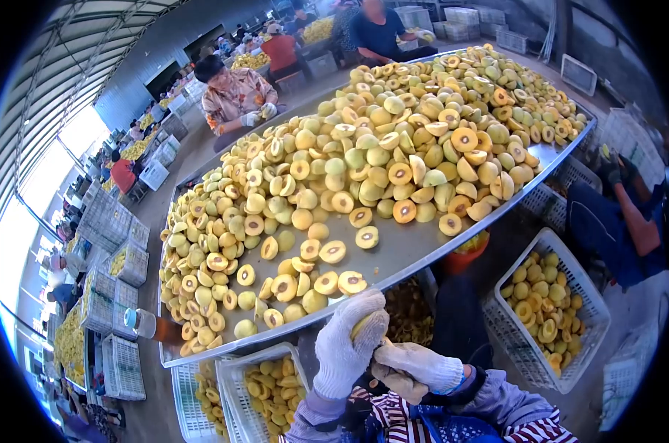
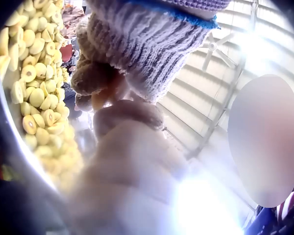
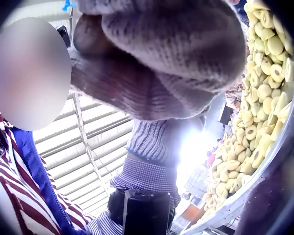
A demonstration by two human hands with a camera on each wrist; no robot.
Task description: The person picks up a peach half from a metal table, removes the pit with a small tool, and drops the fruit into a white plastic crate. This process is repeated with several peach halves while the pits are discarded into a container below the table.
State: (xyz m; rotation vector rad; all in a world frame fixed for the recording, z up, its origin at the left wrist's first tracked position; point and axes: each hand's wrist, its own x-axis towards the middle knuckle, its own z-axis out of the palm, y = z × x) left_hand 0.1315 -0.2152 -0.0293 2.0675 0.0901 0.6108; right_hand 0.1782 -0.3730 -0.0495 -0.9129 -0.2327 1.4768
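In the head view my left hand point(image 1: 349, 341), in a white knit glove, is raised over the table's near edge. Its fingers curl round a yellow peach point(image 1: 363, 325), mostly covered by the glove. My gloved right hand point(image 1: 417, 368) is close beside it with curled fingers, its fingertips at the left palm; I cannot tell what it holds. A patch of orange-yellow flesh point(image 2: 102, 99) shows between the gloves in the left wrist view. Halved yellow peaches point(image 1: 401, 173), many with red-brown centres, are heaped on the metal table point(image 1: 393, 255) ahead.
Below the near edge are crates of peach halves, one at right point(image 1: 563, 236) and one at left point(image 1: 235, 369). An orange bucket point(image 1: 467, 251) is under the edge. A bottle point(image 1: 148, 325) stands at the left corner. Another person point(image 1: 235, 96) works across the table.
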